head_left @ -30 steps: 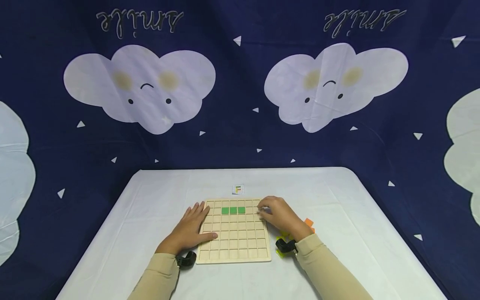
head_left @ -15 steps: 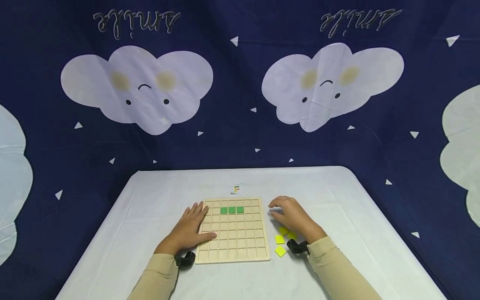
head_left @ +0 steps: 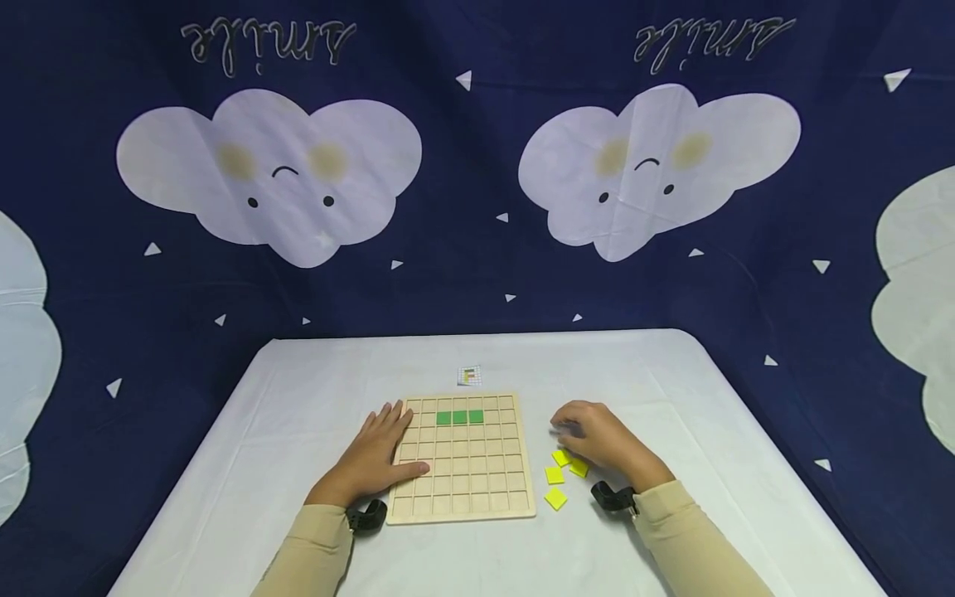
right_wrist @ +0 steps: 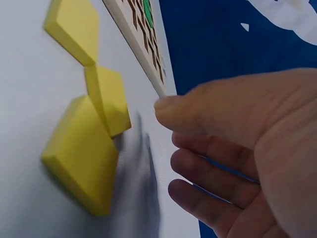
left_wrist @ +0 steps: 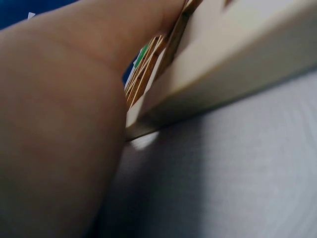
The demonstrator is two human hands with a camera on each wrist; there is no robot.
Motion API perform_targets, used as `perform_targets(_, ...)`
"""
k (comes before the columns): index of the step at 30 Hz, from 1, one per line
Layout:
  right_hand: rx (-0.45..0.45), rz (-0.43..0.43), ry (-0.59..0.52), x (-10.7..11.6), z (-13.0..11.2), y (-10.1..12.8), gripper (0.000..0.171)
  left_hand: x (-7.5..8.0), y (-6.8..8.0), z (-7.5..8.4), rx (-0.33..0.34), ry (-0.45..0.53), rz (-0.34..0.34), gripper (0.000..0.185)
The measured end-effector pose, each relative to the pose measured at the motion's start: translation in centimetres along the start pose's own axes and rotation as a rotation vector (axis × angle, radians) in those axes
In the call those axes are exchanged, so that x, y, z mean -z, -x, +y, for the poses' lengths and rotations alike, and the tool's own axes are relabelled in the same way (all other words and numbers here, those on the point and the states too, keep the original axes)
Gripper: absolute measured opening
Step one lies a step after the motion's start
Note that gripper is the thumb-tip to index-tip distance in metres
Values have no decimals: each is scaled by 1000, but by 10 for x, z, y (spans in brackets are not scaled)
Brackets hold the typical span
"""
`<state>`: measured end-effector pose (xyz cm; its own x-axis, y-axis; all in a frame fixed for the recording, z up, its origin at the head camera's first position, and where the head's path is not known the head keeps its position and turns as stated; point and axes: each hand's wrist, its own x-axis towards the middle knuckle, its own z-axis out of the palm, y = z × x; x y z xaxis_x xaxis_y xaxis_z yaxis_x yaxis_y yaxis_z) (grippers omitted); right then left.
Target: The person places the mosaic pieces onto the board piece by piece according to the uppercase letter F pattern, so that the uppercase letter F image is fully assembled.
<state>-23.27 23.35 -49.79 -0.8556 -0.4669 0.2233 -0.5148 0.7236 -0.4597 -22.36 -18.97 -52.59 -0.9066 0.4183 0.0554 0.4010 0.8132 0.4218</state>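
The person's L hand (head_left: pixel 370 464) lay w/ fingers extended and somewhat spread at the left edge of the wooden grid board (head_left: pixel 462 485), and its thumb rested across the board's surface. The R hand (head_left: pixel 599 435) was just beside the four yellow tiles (head_left: pixel 555 475), w/ fingers loosely bent and a moderate gap betw. thumb and fingers; whether its fingertips touched the table, I could not tell. These tiles lay near the board's right edge, along its near half. Three green tiles (head_left: pixel 459 417) sat side by side in the 2nd row from the board's far edge. The board was approx. midway betw. the left and right edges of the white table (head_left: pixel 701 431); a small printed card (head_left: pixel 469 376) lay betw. it and the table's far edge. Each wrist, by its beige sleeve (head_left: pixel 317 535), carried a black device (head_left: pixel 367 517). Behind the table's far edge hung a dark blue cloth (head_left: pixel 462 282) w/ white clouds (head_left: pixel 298 228) and "smile" lettering (head_left: pixel 269 41), printed upside down.
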Motion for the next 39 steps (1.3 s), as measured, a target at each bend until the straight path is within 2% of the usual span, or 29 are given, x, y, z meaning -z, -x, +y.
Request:
perform_targets(3, 21, -25, -33, 0, -1, 5, 26, 1, 0, 0, 0, 5, 2, 110)
perform_targets(11, 147, -92, -80, -3, -5, 13, 27, 1, -1, -1, 6, 10, 2, 111)
perform_targets(23, 147, -122, -84, -4, -7, 20, 29, -2, 0, -3, 4, 7, 4, 112)
perform_targets(34, 128, -94, -101, -3, -4, 23, 32, -4, -1, -4, -1, 1, 9, 113)
perform_targets(39, 138, -80, -91, -5, -3, 24, 27, -3, -1, -4, 2, 5, 5, 113)
